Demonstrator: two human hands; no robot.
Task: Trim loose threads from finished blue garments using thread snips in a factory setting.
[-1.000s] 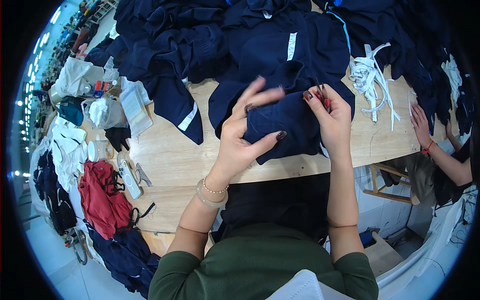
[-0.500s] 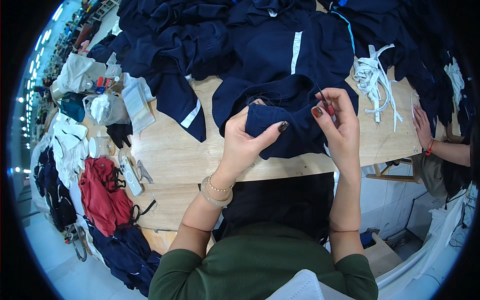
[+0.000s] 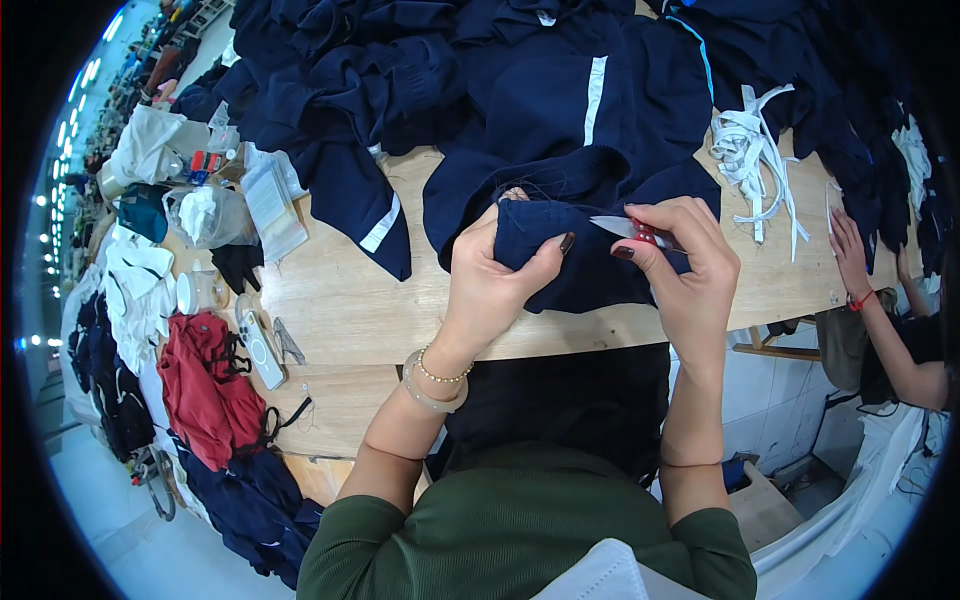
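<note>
your left hand (image 3: 490,280) is closed on the navy garment (image 3: 590,278), pinching its edge with the thumb on top and the fingers partly hidden behind the cloth. your right hand (image 3: 695,260) holds small red-handled snips (image 3: 645,234) between thumb and fingers, the blade pointing left toward your left hand; whether the blades are parted is unclear. the garment lies between and beyond your hands, its opening just past your left fingers, where loose dark threads (image 3: 545,183) stick out. you seem to be at the step of bringing the snips to those threads. the next move likely calls for a taut, steady edge and a tip kept clear of your left thumb and the cloth.

the wooden table (image 3: 340,325) spreads left of your left hand. farther left sit a pale phone (image 3: 262,352), a crumpled red cloth (image 3: 205,385) and a clear plastic bag (image 3: 230,235). beyond both hands is a heap of navy clothes (image 3: 370,80); beyond and right of your right hand, a tangle of white strips (image 3: 745,165). well right of it, another person's hand (image 3: 850,255) rests at the table. far left, ceiling lights (image 3: 62,135) line a long room.
</note>
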